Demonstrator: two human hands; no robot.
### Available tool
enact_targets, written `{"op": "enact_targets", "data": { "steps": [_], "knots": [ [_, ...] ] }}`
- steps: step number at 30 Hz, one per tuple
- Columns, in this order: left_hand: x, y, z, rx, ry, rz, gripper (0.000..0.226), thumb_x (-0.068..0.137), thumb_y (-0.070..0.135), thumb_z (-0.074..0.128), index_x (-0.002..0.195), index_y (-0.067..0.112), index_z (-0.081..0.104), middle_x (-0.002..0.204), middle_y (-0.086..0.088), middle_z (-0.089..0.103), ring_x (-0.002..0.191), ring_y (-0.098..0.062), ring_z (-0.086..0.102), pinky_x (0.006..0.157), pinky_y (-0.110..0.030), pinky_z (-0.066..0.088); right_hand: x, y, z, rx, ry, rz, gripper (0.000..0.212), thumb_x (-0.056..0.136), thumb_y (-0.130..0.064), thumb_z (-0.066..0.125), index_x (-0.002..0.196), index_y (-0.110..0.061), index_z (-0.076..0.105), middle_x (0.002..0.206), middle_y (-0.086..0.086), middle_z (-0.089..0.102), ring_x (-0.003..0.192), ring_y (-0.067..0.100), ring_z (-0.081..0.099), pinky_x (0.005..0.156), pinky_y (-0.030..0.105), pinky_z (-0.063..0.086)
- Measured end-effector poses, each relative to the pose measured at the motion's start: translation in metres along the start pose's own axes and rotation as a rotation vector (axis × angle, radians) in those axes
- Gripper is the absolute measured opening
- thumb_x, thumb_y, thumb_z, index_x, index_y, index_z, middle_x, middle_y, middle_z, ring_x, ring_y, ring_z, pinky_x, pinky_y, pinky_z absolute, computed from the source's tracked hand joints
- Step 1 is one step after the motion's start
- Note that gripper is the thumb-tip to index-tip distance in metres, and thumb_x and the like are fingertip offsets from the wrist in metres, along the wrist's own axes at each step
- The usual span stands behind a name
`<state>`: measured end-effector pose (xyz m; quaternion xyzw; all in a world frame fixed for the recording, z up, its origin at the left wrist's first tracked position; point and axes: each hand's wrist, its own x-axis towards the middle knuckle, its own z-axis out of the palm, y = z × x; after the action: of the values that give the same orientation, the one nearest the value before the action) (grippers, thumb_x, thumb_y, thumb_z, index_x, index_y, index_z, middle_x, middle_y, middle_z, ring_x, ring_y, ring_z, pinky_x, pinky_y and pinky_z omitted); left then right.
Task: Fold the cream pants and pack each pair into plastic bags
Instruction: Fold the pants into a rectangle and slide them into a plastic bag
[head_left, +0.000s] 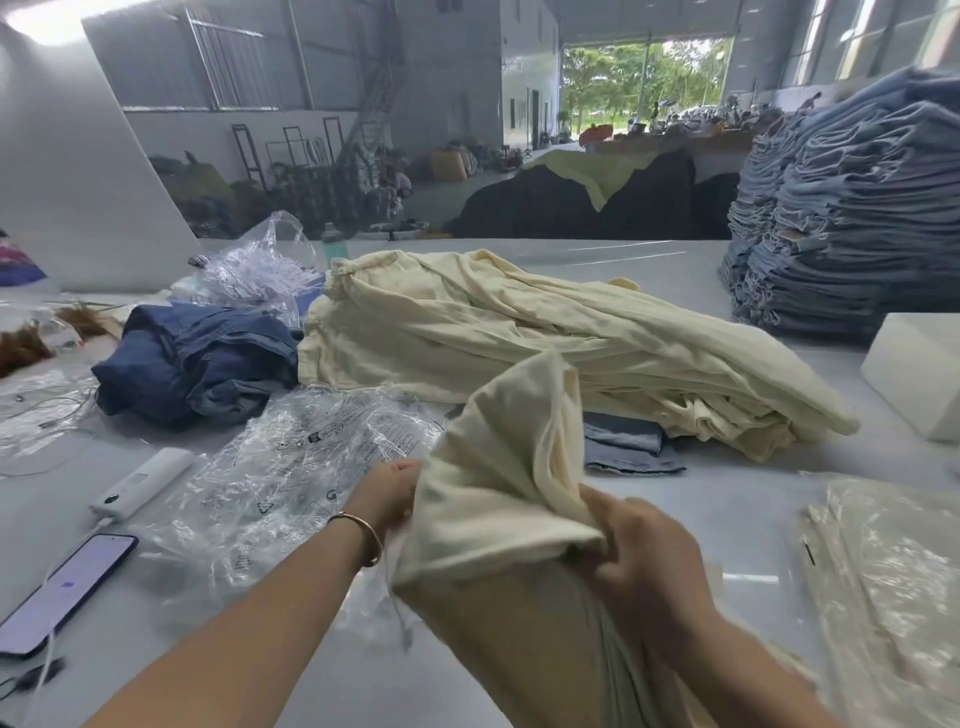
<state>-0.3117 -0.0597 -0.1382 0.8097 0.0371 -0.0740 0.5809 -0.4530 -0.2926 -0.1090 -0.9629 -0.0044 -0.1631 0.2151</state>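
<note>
Taking the heap of cream pants (545, 343) in the middle of the pale surface (649, 260) as the landmark: far to its left and nearer the camera, one phone (62, 592) lies with its screen lit, and one white power bank (143, 480) lies just beyond it, a white cable at the phone's near end. Directly left of the heap sits one crumpled bundle of dark blue jeans (192, 358). Behind that, a bunch of clear plastic bags (260, 265) stands up, with one green bottle (334, 249) beside it at the heap's far left end. In front of the heap, loose clear plastic bags (291, 467) are spread flat; they carry black printed symbols and small text, too blurred to read. The left hand (395, 493), a thin bangle (363, 535) on its wrist, pinches the left edge of one raised pair of cream pants (498, 493) held in front of the heap. The right hand (639, 551) grips the same pair, fingers curled into the cloth. One folded piece of light blue denim (628, 447) sticks out from under the heap's near edge. Right of the heap are one white box (914, 364), a tall stack of blue jeans (852, 208) behind it, and bagged cream pants (893, 597) near the camera.
</note>
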Motion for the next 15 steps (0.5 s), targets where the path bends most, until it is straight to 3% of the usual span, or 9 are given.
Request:
{"op": "enact_targets", "data": {
  "steps": [2, 5, 9, 12, 15],
  "knots": [
    [-0.001, 0.007, -0.003, -0.085, -0.002, -0.015, 0.039, 0.086, 0.015, 0.066, 0.048, 0.016, 0.053, 0.039, 0.003, 0.040, 0.033, -0.010, 0.030, 0.037, -0.017, 0.022, -0.012, -0.003, 0.016, -0.072, -0.050, -0.045, 0.050, 0.072, -0.041, 0.064, 0.120, -0.035, 0.056, 0.073, -0.004, 0.051, 0.084, 0.025, 0.060, 0.061, 0.031, 0.034],
    [-0.006, 0.019, -0.001, -0.023, 0.013, 0.075, 0.044, 0.088, 0.017, 0.065, 0.044, 0.017, 0.064, 0.037, -0.001, 0.044, 0.027, -0.011, 0.033, 0.033, -0.013, 0.025, -0.026, -0.007, 0.036, -0.049, -0.089, -0.116, 0.062, 0.070, -0.038, 0.062, 0.131, -0.032, 0.055, 0.081, 0.001, 0.064, 0.090, 0.026, 0.060, 0.066, 0.032, 0.043],
    [-0.017, 0.036, 0.009, 0.054, 0.055, 0.285, 0.019, 0.088, 0.024, 0.067, 0.071, 0.023, 0.075, 0.042, -0.005, 0.052, 0.028, -0.016, 0.043, 0.033, -0.015, 0.033, -0.035, -0.011, 0.052, -0.084, -0.202, -0.138, 0.066, 0.080, -0.043, 0.051, 0.143, -0.037, 0.032, 0.102, -0.001, 0.063, 0.107, 0.024, 0.050, 0.072, 0.031, 0.034],
    [-0.028, 0.038, 0.021, 0.117, -0.005, 0.444, 0.015, 0.091, 0.022, 0.063, 0.083, 0.024, 0.076, 0.041, 0.003, 0.054, 0.029, -0.015, 0.047, 0.032, -0.018, 0.036, -0.036, -0.015, 0.057, -0.150, -0.280, -0.191, 0.064, 0.082, -0.039, 0.051, 0.143, -0.032, 0.031, 0.103, 0.006, 0.062, 0.105, 0.029, 0.049, 0.069, 0.031, 0.028],
    [-0.048, 0.038, 0.035, 0.263, -0.026, 0.689, 0.012, 0.090, 0.023, 0.065, 0.094, 0.022, 0.077, 0.052, 0.013, 0.064, 0.039, 0.000, 0.052, 0.044, -0.011, 0.040, -0.033, -0.013, 0.059, -0.207, -0.310, -0.202, 0.061, 0.083, -0.039, 0.049, 0.140, -0.031, 0.031, 0.105, 0.007, 0.061, 0.105, 0.030, 0.049, 0.069, 0.032, 0.028]
  ]
}}
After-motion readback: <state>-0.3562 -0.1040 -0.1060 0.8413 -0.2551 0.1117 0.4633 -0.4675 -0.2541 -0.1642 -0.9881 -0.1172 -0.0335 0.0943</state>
